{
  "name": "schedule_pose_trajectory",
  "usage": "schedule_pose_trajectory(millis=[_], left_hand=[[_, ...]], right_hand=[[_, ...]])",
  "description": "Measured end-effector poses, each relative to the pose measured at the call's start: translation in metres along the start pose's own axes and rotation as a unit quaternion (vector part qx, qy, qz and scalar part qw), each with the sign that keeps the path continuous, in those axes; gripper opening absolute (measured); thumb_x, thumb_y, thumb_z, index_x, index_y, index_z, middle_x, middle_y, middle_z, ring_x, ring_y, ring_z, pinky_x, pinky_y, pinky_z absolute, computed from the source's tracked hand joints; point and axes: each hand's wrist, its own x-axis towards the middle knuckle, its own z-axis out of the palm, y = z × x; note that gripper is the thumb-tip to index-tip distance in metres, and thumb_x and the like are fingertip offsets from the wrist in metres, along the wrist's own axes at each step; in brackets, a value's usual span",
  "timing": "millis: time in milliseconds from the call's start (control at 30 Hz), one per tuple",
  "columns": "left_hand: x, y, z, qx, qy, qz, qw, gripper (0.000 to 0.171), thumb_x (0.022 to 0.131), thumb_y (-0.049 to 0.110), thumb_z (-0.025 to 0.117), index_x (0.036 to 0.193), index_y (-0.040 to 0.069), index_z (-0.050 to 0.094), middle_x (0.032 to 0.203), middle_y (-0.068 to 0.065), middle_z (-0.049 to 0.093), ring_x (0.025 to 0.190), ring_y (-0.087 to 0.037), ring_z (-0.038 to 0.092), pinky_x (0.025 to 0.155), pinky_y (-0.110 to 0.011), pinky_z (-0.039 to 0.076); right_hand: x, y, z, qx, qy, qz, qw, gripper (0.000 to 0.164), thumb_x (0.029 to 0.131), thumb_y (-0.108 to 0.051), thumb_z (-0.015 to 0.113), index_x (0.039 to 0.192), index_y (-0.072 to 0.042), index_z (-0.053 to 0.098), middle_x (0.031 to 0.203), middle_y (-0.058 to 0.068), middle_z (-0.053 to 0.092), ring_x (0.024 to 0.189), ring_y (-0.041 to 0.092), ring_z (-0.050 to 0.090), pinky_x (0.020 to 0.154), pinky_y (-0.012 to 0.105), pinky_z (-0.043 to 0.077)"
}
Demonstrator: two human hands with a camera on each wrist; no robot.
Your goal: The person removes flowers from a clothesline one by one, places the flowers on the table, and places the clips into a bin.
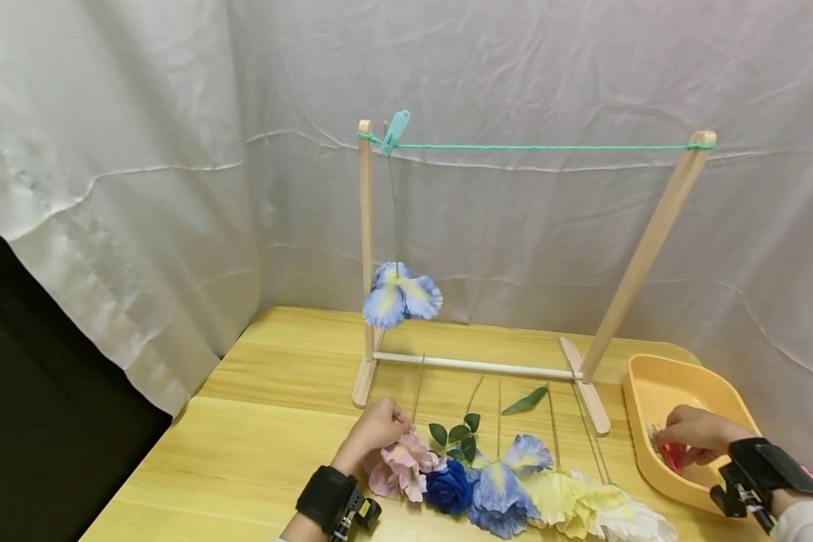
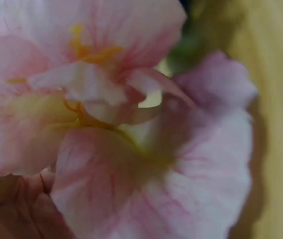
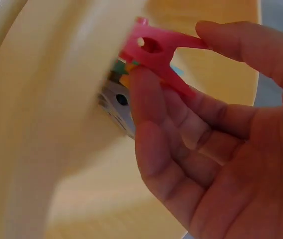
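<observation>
My left hand (image 1: pixel 376 427) pinches the stem of a pink artificial flower (image 1: pixel 401 465) just above its bloom. Its petals (image 2: pixel 116 174) fill the left wrist view and hide most of that hand's fingers. Inside the yellow basin at the right, my right hand (image 1: pixel 701 432) holds a pinkish-red clothespin (image 3: pixel 154 44) between thumb and fingers. Beneath it lie a grey clothespin (image 3: pixel 119 102) and other coloured ones, partly covered by the fingers. A blue iris (image 1: pixel 400 293) hangs head down from a green cord (image 1: pixel 542 147), gripped by a turquoise clothespin (image 1: pixel 395 132).
Right of the pink flower lie a dark blue rose (image 1: pixel 449 488), a light blue iris (image 1: pixel 501 493), a yellow flower (image 1: pixel 569 500) and a white flower (image 1: pixel 633 519). Behind them stands a wooden frame (image 1: pixel 644 260) with a white lower bar (image 1: pixel 477 366). The basin (image 1: pixel 640 452) sits at the right edge.
</observation>
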Motion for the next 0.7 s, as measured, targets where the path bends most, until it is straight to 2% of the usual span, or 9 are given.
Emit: schedule_pose_trajectory(millis=[67,267,467,600,700], left_hand=[[-0.001,-0.003,0.004,0.016,0.009,-0.001,0.9998,0.020,0.077,-0.002,0.057,0.058,0.001,0.061,0.049,0.007,0.044,0.039,-0.002,0.035,0.038,-0.014,0.029],[-0.003,-0.004,0.013,0.050,0.029,-0.035,0.9977,0.015,0.075,0.007,0.067,0.060,0.007,0.065,0.053,0.006,0.052,0.044,-0.005,0.041,0.040,-0.018,0.031],[-0.005,0.003,0.015,0.086,0.045,-0.057,0.9936,0.025,0.075,0.011,0.066,0.053,0.013,0.055,0.050,0.009,0.044,0.044,-0.006,0.038,0.040,-0.021,0.027],[-0.008,0.007,0.010,0.077,0.022,-0.057,0.9951,0.040,0.083,0.016,0.065,0.049,0.018,0.044,0.045,0.011,0.035,0.039,-0.005,0.033,0.038,-0.019,0.023],[-0.011,0.009,0.004,0.060,-0.009,-0.048,0.9970,0.044,0.088,0.020,0.063,0.049,0.018,0.043,0.042,0.011,0.030,0.036,-0.004,0.029,0.036,-0.018,0.019]], right_hand=[[0.001,-0.002,0.003,-0.013,0.016,0.003,1.000,0.024,0.087,-0.018,0.056,0.072,0.001,0.061,0.056,0.000,0.059,0.043,0.003,0.051,0.042,0.016,0.031],[0.003,-0.009,0.012,-0.051,0.071,0.038,0.995,0.012,0.080,-0.014,0.056,0.075,-0.003,0.055,0.058,0.002,0.059,0.045,0.007,0.049,0.043,0.018,0.034],[0.005,-0.009,0.014,-0.072,0.087,0.041,0.993,0.012,0.081,-0.013,0.057,0.076,-0.003,0.054,0.058,0.003,0.057,0.044,0.008,0.051,0.042,0.018,0.034],[0.006,-0.009,0.003,-0.055,0.062,0.035,0.996,0.018,0.087,-0.018,0.057,0.081,-0.001,0.054,0.062,0.003,0.057,0.046,0.008,0.056,0.043,0.017,0.035],[0.003,-0.016,-0.010,-0.048,0.058,0.034,0.997,0.027,0.091,-0.026,0.057,0.084,0.000,0.054,0.065,0.003,0.055,0.050,0.009,0.056,0.045,0.019,0.035]])
